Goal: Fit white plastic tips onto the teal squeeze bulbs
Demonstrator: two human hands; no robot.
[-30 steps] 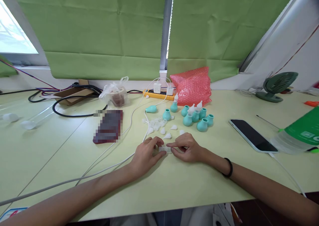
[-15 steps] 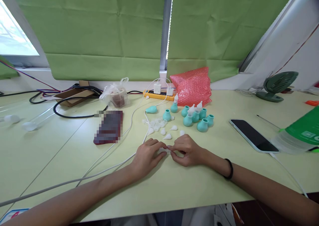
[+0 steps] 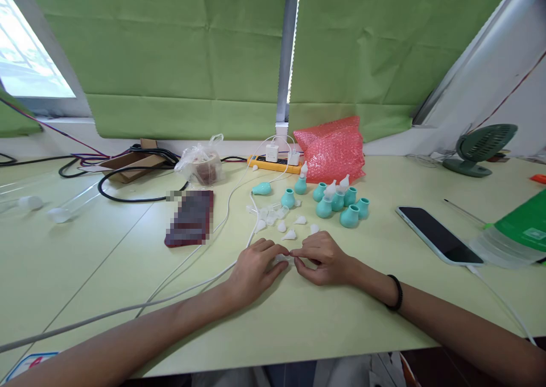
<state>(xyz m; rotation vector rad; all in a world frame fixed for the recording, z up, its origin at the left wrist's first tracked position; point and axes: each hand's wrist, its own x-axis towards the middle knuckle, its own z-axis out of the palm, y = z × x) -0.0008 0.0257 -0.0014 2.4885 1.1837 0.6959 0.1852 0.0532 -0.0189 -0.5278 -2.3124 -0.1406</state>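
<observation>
In front of me a small clear plastic piece [image 3: 281, 258], mostly covered by fingers, lies between my two hands just above the table. My left hand [image 3: 258, 269] is closed in a pinch on it, thumb below and index finger above. From the other side my right hand [image 3: 324, 259] pinches at its right end, fingertips meeting the left ones. Just beyond the hands lie white nozzle tips [image 3: 289, 235] and a small heap of clear plastic parts [image 3: 269, 213]. Several teal rubber bulbs [image 3: 350, 216] stand behind, some with a white tip [image 3: 330, 189] fitted in the neck.
A white cable [image 3: 179, 292] runs under my left wrist. Left is a dark red phone-like item [image 3: 190, 219], partly pixelated; right, a phone [image 3: 437, 236] and a green-labelled bottle [image 3: 512, 239]. A pink bubble-wrap bag [image 3: 333, 151], yellow power strip [image 3: 277, 166] and fan [image 3: 480, 148] stand behind.
The whole view has shifted slightly right. My right thumb and fingertips have moved a little at the end of the clear piece; the left hand keeps its pinch.
</observation>
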